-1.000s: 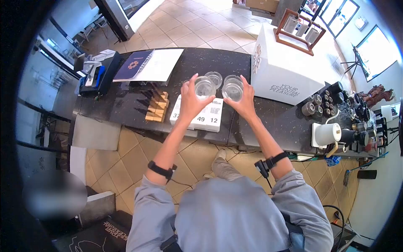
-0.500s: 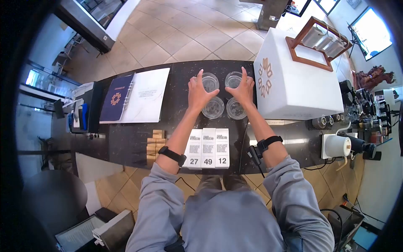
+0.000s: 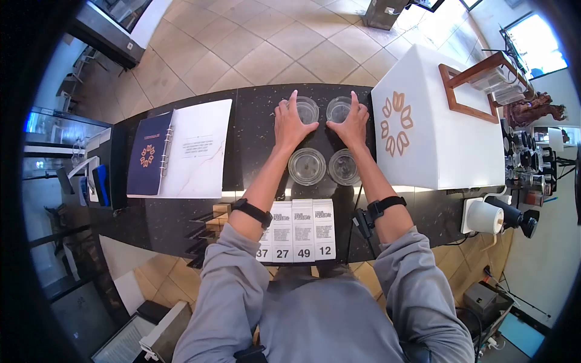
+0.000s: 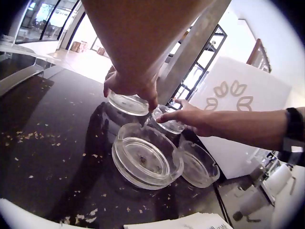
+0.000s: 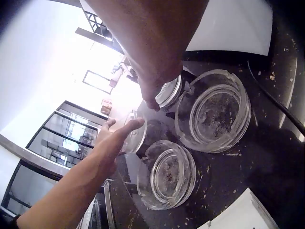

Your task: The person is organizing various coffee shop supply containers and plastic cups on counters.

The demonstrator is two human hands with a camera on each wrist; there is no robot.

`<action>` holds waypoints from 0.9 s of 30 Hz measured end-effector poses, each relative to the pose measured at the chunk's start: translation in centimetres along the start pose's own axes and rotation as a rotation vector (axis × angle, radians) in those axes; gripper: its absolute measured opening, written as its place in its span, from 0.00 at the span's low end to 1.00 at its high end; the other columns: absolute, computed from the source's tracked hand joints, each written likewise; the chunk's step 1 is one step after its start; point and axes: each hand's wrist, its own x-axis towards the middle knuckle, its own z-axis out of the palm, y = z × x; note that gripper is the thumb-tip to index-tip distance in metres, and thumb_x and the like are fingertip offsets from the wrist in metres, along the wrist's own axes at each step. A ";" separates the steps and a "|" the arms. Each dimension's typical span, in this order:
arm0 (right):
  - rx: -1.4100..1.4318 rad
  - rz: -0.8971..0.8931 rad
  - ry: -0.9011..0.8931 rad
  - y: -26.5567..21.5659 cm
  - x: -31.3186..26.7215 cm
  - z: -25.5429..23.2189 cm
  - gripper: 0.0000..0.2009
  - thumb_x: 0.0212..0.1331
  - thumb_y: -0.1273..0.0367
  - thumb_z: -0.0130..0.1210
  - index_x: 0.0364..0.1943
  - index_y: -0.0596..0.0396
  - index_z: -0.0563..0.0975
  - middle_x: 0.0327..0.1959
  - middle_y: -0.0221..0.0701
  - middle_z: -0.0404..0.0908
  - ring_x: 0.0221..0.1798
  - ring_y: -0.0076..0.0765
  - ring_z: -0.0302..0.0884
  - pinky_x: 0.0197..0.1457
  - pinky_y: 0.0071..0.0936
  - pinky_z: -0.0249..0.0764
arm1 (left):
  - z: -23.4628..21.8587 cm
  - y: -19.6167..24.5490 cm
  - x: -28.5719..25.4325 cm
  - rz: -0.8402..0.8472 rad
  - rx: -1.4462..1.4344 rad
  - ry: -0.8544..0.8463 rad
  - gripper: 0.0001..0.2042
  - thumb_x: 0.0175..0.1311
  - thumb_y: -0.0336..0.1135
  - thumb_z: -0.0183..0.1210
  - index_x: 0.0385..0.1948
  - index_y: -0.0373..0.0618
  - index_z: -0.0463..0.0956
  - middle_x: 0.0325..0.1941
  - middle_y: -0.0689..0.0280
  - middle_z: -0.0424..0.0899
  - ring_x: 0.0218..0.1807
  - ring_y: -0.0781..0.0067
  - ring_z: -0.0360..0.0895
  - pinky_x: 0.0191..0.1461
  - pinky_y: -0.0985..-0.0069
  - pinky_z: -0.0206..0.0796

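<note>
Two clear glass ashtrays stand side by side at the counter's far edge, in the head view. My left hand point(image 3: 292, 126) grips the left one point(image 3: 308, 111), thumb on the near side and fingers round its left. Round the right one point(image 3: 339, 109) curls my right hand point(image 3: 352, 124), thumb at its near left. Nearer my body sit two more glass ashtrays, one left point(image 3: 307, 166) and one right point(image 3: 343, 167), untouched. The left wrist view shows my left hand point(image 4: 131, 86) on the rim of a far ashtray point(image 4: 128, 104); the right wrist view shows both near ashtrays point(image 5: 214, 112).
Numbered white boxes point(image 3: 302, 233) stand at the near edge, wooden blocks point(image 3: 219, 219) left of them. An open binder point(image 3: 196, 148) lies left. At right are a large white box point(image 3: 436, 133) with a wooden frame on top, a white kettle point(image 3: 484, 216) and several jars.
Both hands have carried their ashtrays away from my body, to the far side of the counter. The near pair now shows uncovered. The head view has shifted to look more steeply down.
</note>
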 end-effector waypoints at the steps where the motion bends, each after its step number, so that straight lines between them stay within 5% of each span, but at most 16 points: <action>1: -0.002 0.001 -0.002 0.0 0.1 0.1 0.61 0.37 0.61 0.78 0.78 0.38 0.49 0.68 0.54 0.58 0.71 0.63 0.58 0.70 0.50 0.68 | 0.1 -0.1 0.2 -0.002 -0.001 -0.001 0.55 0.40 0.44 0.80 0.74 0.50 0.55 0.66 0.43 0.67 0.67 0.41 0.66 0.69 0.53 0.64; 7: -0.023 0.009 0.006 0.2 0.2 0.5 0.62 0.36 0.59 0.80 0.78 0.39 0.48 0.70 0.53 0.55 0.72 0.63 0.56 0.70 0.50 0.68 | 0.7 -0.4 0.7 0.007 0.028 -0.004 0.55 0.39 0.45 0.80 0.74 0.49 0.57 0.65 0.48 0.69 0.67 0.44 0.66 0.71 0.54 0.62; 15: 0.102 -0.058 0.106 0.7 -5.0 -0.6 0.63 0.44 0.56 0.77 0.80 0.46 0.40 0.74 0.62 0.47 0.74 0.71 0.50 0.76 0.57 0.55 | 2.0 -1.1 0.6 0.043 0.043 0.039 0.57 0.40 0.50 0.81 0.75 0.47 0.53 0.68 0.46 0.64 0.70 0.43 0.63 0.72 0.54 0.61; 22: -0.034 -0.039 -0.130 1.5 -14.6 -3.9 0.62 0.43 0.62 0.76 0.80 0.43 0.42 0.74 0.58 0.48 0.73 0.72 0.52 0.74 0.60 0.58 | -0.1 -1.7 -3.3 -0.131 -0.158 0.040 0.61 0.42 0.59 0.78 0.74 0.35 0.49 0.69 0.41 0.62 0.70 0.38 0.62 0.74 0.53 0.57; 27: -0.010 -0.100 -0.124 3.6 -14.9 -3.3 0.63 0.39 0.68 0.77 0.80 0.41 0.42 0.74 0.58 0.48 0.71 0.73 0.54 0.72 0.60 0.60 | -2.7 -0.2 -8.7 -0.251 0.041 -0.449 0.64 0.38 0.66 0.77 0.73 0.35 0.49 0.70 0.41 0.59 0.72 0.38 0.60 0.74 0.53 0.57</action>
